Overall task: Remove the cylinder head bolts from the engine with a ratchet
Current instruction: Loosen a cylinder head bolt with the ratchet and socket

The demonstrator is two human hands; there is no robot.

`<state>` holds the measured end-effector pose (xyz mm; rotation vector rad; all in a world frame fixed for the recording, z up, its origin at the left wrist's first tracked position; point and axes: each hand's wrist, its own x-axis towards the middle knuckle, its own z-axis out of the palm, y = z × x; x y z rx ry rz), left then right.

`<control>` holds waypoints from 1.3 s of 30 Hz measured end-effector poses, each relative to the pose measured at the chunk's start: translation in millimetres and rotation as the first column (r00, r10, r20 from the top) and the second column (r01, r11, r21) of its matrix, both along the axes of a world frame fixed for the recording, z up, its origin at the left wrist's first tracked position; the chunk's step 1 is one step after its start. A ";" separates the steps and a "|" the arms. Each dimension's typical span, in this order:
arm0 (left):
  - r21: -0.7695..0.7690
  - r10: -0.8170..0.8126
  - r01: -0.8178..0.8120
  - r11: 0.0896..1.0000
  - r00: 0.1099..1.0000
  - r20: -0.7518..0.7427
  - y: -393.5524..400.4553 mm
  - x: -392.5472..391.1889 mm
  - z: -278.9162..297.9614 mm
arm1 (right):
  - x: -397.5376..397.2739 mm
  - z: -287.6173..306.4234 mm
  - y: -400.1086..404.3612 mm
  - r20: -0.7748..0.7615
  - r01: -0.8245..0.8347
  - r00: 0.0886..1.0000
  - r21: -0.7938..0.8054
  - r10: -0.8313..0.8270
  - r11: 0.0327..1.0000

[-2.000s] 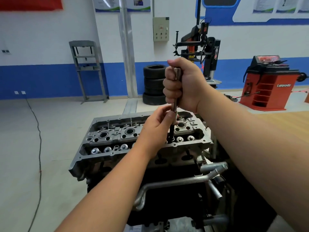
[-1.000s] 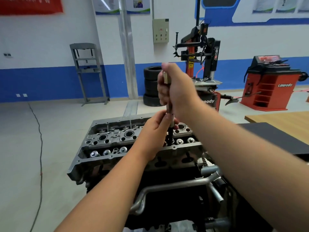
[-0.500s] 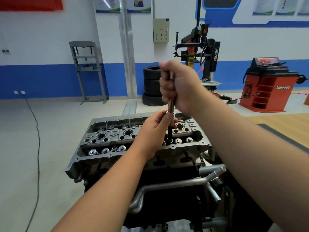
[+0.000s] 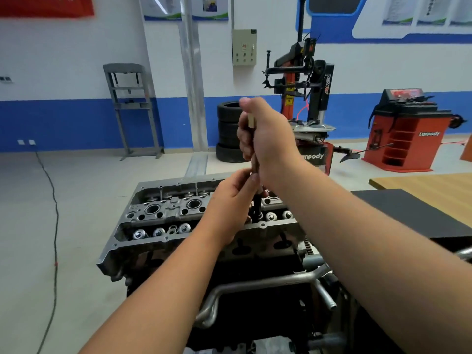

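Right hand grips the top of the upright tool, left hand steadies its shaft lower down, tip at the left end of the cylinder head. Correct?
Not quite: the head view shows the tool entering the cylinder head near its right end. The right hand and left hand are as you say.

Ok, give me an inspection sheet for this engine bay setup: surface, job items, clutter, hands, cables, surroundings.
Surface: wooden bench with a dark mat at right; grey workshop floor.
Job's things: cylinder head open on top of the engine; ratchet tool standing upright in a bolt hole near its right end.
Clutter: nothing seen.
Hands: right hand grips the tool's upper part; left hand pinches the shaft lower down.
Cables: black cable trailing across the floor at left.
Surroundings: stacked tyres, tyre changer, red wheel balancer, grey press frame, wall control box.
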<state>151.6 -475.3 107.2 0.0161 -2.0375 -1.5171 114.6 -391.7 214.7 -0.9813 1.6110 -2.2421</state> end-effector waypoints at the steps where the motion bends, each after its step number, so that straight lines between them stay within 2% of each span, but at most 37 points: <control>1: -0.021 0.005 -0.005 1.000 1.000 0.005 0.0 -0.3 0.3 | 7.9 -6.5 -6.6 -0.058 0.138 0.988 -0.063 -0.142 0.988; 3: -0.044 0.014 -0.014 0.999 1.000 0.009 2.3 0.6 2.3 | 13.6 -10.9 -11.5 -0.123 0.287 0.946 -0.118 -0.300 0.951; 5: 0.001 0.008 -0.008 1.000 1.000 -0.010 2.7 -0.3 0.9 | 5.6 -3.5 -8.9 -0.204 0.301 0.929 -0.068 -0.309 0.951; 6: 0.030 0.005 -0.004 1.000 1.000 -0.018 2.3 -0.4 -0.2 | -0.5 1.8 -5.1 -0.225 0.207 0.953 -0.003 -0.202 0.978; 8: 0.042 0.012 -0.013 0.999 1.000 0.005 1.9 -0.1 -0.7 | -11.1 12.7 6.5 -0.040 -0.160 0.985 0.110 0.165 0.981; 9: 0.041 0.012 -0.012 0.999 1.000 0.018 1.3 -0.8 -0.9 | -16.1 16.5 11.8 0.045 -0.269 0.963 0.109 0.265 0.957; 10: 0.045 0.002 -0.004 0.999 1.000 0.029 1.7 0.3 0.0 | -20.0 16.5 14.9 0.086 -0.302 0.952 0.085 0.295 0.949; 11: 0.048 -0.004 0.002 0.999 0.999 0.039 1.9 0.7 0.7 | -19.5 15.3 16.4 0.104 -0.279 0.957 0.059 0.272 0.959; 13: 0.013 -0.007 0.006 1.000 0.999 0.046 1.9 1.8 1.6 | -8.2 8.8 11.5 0.100 -0.111 0.989 -0.013 0.111 0.994; 16: -0.074 0.041 -0.039 0.996 0.999 0.021 5.5 4.1 3.4 | 13.9 -1.5 -4.3 -0.021 0.226 0.973 -0.088 -0.229 0.970; 18: -0.092 0.079 -0.077 0.993 0.997 0.014 8.1 5.2 3.9 | 16.3 -1.7 -6.6 -0.093 0.292 0.950 -0.078 -0.298 0.953; 20: -0.053 0.077 -0.077 0.996 0.997 0.005 8.6 5.6 2.8 | 5.2 4.9 -1.5 -0.111 0.154 0.981 -0.031 -0.157 0.988; 21: -0.022 0.069 -0.068 0.997 0.998 0.005 7.2 4.4 1.7 | -2.4 9.7 3.0 -0.076 -0.002 0.997 0.018 0.003 1.000; 23: 0.029 0.048 -0.049 0.998 0.998 0.031 5.4 3.1 1.0 | -16.9 20.3 13.1 0.030 -0.299 0.954 0.134 0.297 0.945; 25: 0.051 0.011 -0.013 0.999 0.999 0.050 4.1 3.5 2.2 | -23.1 22.0 16.4 0.067 -0.385 0.923 0.145 0.379 0.911; 27: 0.069 -0.027 0.022 0.997 0.998 0.064 2.8 3.9 3.3 | -17.9 14.8 10.7 0.053 -0.288 0.957 0.088 0.284 0.954; 29: 0.076 -0.039 0.035 0.996 0.998 0.051 0.6 3.0 3.0 | -5.3 2.4 -1.1 0.002 -0.054 0.999 -0.011 0.054 0.998; 31: 0.065 -0.024 0.021 0.998 0.999 0.042 0.4 1.8 3.2 | 6.3 -8.6 -11.0 -0.068 0.187 0.979 -0.106 -0.195 0.977; 33: 0.043 0.006 -0.007 0.999 0.999 0.036 2.5 2.0 3.8 | 7.1 -7.2 -12.4 -0.118 0.268 0.953 -0.108 -0.280 0.957; 34: 0.040 0.015 -0.016 0.999 1.000 0.026 3.0 2.0 3.4 | 2.5 -3.4 -10.0 -0.164 0.230 0.958 -0.063 -0.237 0.971; 35: 0.051 0.018 -0.018 0.999 1.000 0.014 3.7 2.0 3.0 | -3.3 1.8 -5.7 -0.186 0.113 0.977 0.006 -0.110 0.994; 37: 0.077 0.021 -0.022 0.997 1.000 0.010 4.6 2.1 2.4 | -16.3 13.4 7.7 -0.021 -0.264 0.963 0.097 0.267 0.960; 38: 0.085 0.013 -0.014 0.996 1.000 0.015 4.3 1.7 2.5 | -21.9 17.6 14.3 0.060 -0.375 0.927 0.096 0.371 0.922; 39: 0.096 -0.004 0.002 0.995 1.000 0.025 4.4 1.3 2.9 | -25.2 17.6 17.5 0.094 -0.417 0.907 0.073 0.410 0.906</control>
